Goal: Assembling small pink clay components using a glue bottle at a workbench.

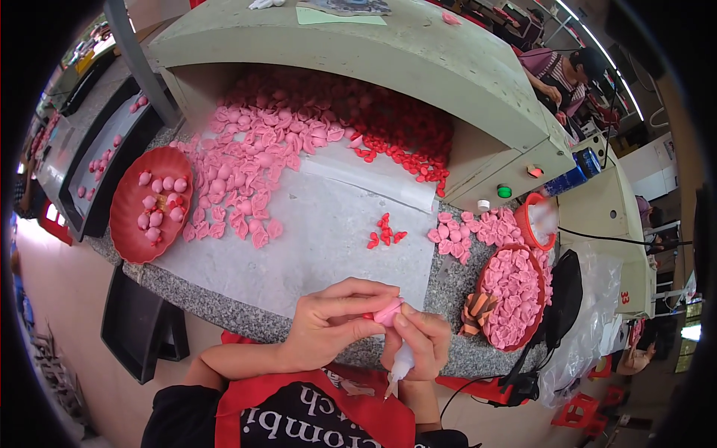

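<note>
At six o'clock, above the bench [224, 302] edge, the left hand [328, 325] pinches a small pink piece [388, 312]. The right hand [422, 343] grips a white squeeze tube [401, 364] beside it. Steady both wrists; red bits [385, 233] lie at twelve.

Speckled stone bench [224, 306]: white sheet [314, 239], pink pieces [246, 172], red trays [127, 224].
</note>
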Demonstrator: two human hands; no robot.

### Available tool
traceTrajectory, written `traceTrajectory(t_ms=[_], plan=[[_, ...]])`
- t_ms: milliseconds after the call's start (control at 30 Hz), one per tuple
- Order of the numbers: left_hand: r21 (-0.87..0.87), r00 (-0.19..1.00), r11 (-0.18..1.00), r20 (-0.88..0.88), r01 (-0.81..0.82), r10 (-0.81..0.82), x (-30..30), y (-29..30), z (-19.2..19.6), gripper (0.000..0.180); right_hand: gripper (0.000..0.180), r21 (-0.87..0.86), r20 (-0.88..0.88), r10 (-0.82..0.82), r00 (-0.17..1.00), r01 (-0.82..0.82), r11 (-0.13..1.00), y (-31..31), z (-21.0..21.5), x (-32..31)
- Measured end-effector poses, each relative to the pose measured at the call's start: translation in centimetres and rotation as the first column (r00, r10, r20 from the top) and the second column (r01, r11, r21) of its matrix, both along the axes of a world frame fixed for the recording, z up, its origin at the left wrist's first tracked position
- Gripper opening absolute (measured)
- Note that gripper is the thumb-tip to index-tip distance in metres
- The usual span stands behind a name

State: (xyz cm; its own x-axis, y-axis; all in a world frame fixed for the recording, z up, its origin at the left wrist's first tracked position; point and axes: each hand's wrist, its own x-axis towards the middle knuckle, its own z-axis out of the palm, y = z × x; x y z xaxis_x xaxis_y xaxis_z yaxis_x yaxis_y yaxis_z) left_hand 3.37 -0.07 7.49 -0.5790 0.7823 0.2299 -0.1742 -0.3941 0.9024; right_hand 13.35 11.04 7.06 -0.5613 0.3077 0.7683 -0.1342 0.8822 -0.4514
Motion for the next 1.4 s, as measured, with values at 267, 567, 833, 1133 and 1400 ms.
traceTrajectory(t_ms=[267,567,833,1133,1400], plan=[[-0.021,0.996,0.999,-0.082,-0.030,0.028,0.0,0.0,0.3,0.033,0.039,0.016,-0.056,0.069,0.996,-0.068,0.998,0.4,0.1,-0.1],[0.063,0.979,0.991,-0.163,-0.115,0.124,0.3,0.3,0.0,0.030,0.039,0.038,-0.064,0.121,0.991,-0.118,0.992,0.8,0.6,-0.3],[0.199,0.964,0.960,-0.139,-0.197,0.227,0.3,0.4,-1.5,0.025,0.030,-0.329,-0.073,0.120,0.990,-0.137,0.934,0.1,1.1,-1.0],[0.279,0.974,0.954,0.223,-0.107,0.044,-0.2,0.1,-2.2,0.025,0.031,-0.856,-0.189,0.376,0.907,-0.340,0.389,0.0,0.6,-1.7],[0.328,0.966,0.944,0.251,-0.031,-0.056,-0.4,0.0,-2.6,0.025,0.019,-0.922,-0.268,0.369,0.890,-0.348,0.170,0.0,0.5,-1.6]])
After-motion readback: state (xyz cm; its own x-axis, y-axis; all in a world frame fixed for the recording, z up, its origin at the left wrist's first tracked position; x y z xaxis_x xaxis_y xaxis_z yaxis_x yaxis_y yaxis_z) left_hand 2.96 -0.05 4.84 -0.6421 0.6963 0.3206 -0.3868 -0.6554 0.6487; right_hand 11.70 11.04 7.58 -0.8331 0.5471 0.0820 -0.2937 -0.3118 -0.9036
